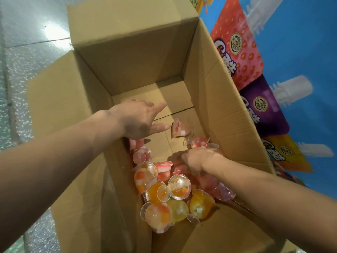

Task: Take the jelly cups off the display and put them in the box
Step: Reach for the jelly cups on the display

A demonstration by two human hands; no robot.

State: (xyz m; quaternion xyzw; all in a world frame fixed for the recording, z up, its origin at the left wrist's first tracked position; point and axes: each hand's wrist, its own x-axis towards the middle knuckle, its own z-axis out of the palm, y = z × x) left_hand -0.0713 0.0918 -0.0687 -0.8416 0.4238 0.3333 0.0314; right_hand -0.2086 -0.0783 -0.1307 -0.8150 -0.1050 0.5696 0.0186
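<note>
An open cardboard box (131, 57) stands below me with several jelly cups (165, 193) heaped at its near end, pink, orange and yellow. My left hand (140, 119) hovers over the box with its fingers spread and holds nothing. A pink jelly cup (179, 129) sits tilted just off its fingertips, apart from the heap. My right hand (196, 160) reaches down among pink cups (221, 189) by the right wall. Its fingers point downward and are partly hidden, so whether it grips a cup is unclear.
A blue display panel (300, 57) printed with strawberry, purple and orange pouches stands right against the box's right flap (228, 99). Grey speckled floor (23, 73) lies to the left. The far half of the box bottom (169, 95) is bare cardboard.
</note>
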